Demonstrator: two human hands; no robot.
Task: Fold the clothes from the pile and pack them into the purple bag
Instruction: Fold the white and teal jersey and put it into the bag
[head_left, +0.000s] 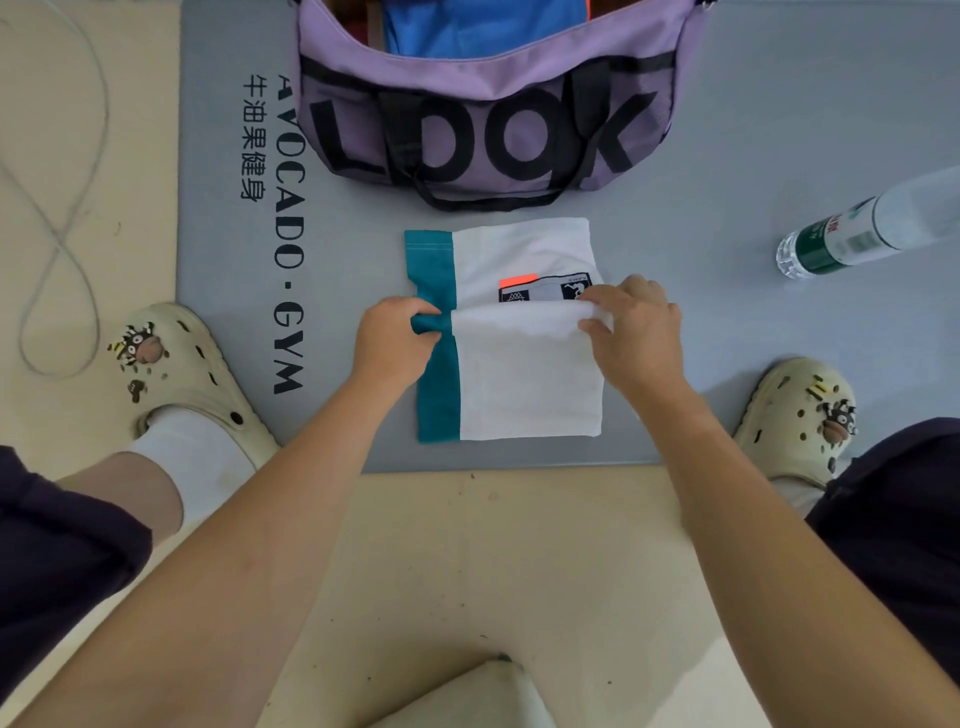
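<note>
A white garment with a teal band lies partly folded on the grey mat, its near half doubled up toward the middle. My left hand pinches the teal edge of the fold. My right hand pinches the white edge of the same fold, just below a black, white and orange print. Beyond the garment stands the purple bag marked "LOOK", open at the top, with blue folded cloth inside it.
The grey gym mat covers the floor ahead; beige floor lies around it. A clear water bottle with a green label lies at the right. My feet in cream clogs flank the garment. A grey cable loops at the left.
</note>
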